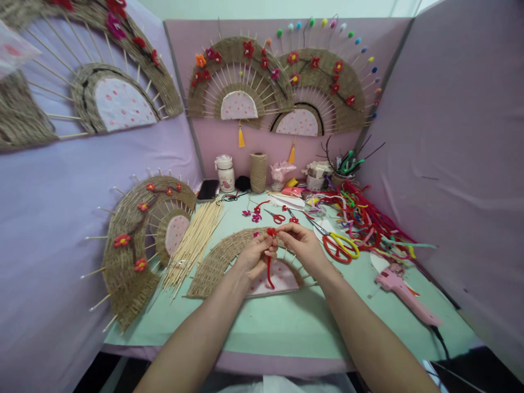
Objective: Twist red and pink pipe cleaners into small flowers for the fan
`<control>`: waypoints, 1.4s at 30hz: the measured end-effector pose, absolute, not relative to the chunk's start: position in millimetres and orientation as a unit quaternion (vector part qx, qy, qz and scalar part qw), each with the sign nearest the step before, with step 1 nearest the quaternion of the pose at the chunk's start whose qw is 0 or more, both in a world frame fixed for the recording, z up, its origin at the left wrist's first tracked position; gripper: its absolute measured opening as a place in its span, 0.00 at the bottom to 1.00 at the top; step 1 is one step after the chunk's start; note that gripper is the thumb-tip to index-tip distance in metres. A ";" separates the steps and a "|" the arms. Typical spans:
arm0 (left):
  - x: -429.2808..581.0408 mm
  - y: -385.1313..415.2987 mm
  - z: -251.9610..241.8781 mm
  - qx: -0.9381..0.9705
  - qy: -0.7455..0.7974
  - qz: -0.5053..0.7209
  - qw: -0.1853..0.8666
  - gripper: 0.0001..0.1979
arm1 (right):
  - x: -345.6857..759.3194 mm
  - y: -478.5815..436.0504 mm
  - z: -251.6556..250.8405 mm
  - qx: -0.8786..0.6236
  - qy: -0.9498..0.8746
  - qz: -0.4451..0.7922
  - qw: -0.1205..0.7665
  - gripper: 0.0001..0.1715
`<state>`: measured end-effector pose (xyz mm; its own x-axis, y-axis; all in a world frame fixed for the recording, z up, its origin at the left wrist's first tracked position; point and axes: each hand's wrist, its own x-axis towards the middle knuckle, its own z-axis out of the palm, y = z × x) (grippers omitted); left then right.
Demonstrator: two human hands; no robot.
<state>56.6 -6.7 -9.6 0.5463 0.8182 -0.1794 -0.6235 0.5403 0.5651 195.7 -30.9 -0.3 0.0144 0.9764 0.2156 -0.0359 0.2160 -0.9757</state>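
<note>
My left hand [257,255] pinches a red pipe cleaner [269,273], whose free end hangs down below the fingers. At its top the pipe cleaner is bent into small petal-like loops. My right hand [301,245] is closed at the fingertips on the right side of those loops. Both hands are above a woven twine fan [221,262] with stick ribs, lying on the table. The fan's dotted white half-round centre [286,279] shows partly behind my left hand. A small magenta flower [256,234] is at the fan's upper edge.
Red-handled scissors [279,219] and larger scissors [344,245] lie beyond my hands. Thin sticks [192,245] spread at left, near another fan [131,256]. A pink glue gun [409,297] with a cord lies right. Loose pipe cleaners [364,218] pile up behind it.
</note>
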 end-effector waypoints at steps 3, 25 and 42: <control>59.2 -5.7 -11.1 0.243 0.241 0.467 0.815 0.09 | 192.4 -32.4 0.4 -0.435 -0.546 0.419 0.580 0.10; 62.4 -12.2 -8.9 0.271 0.264 0.502 0.778 0.12 | 190.5 -30.3 -2.6 -0.447 -0.531 0.404 0.595 0.12; 62.9 -8.9 -10.8 0.289 0.253 0.559 0.735 0.11 | 183.7 -33.3 2.6 -0.434 -0.545 0.498 0.516 0.09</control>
<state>62.9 -8.9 -10.8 0.2465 0.9679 -0.0485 -0.6756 0.2075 0.7074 183.7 -33.3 2.6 -0.0904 0.9873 0.1309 -0.0401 0.1277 -0.9910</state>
